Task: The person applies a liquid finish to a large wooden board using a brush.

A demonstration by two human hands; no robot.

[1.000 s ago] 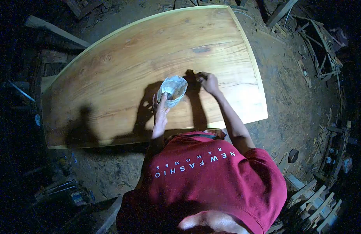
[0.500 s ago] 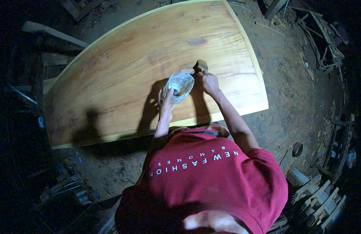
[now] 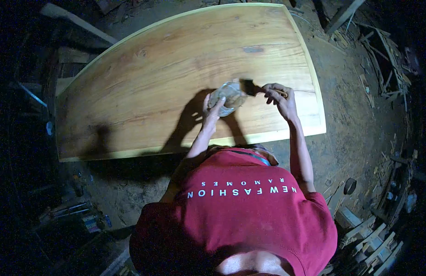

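My left hand (image 3: 214, 110) is wrapped round a clear plastic container (image 3: 227, 105) with a whitish, streaked wall, tilted above the tabletop. In my right hand (image 3: 282, 97) is a paintbrush (image 3: 258, 87), gripped by its wooden handle. Its dark bristles point left and overlap the container's far rim in this view. Beneath both hands lies a large wooden tabletop (image 3: 130, 96) with a curved far edge, a pale border strip and brown grain. Shadows of my arms and the container fall across its near half.
Wood offcuts (image 3: 372, 244) are piled at the lower right, near a dark ring-shaped item (image 3: 350, 186). A wooden post (image 3: 344, 17) stands beyond the far right corner. To the left a long beam (image 3: 77, 22) slants toward the tabletop. Scraps litter the dirt floor (image 3: 346, 124).
My right hand has lifted and swung right, turning the brush sideways with its bristles at the container. The container has moved slightly right and tipped in my left hand.
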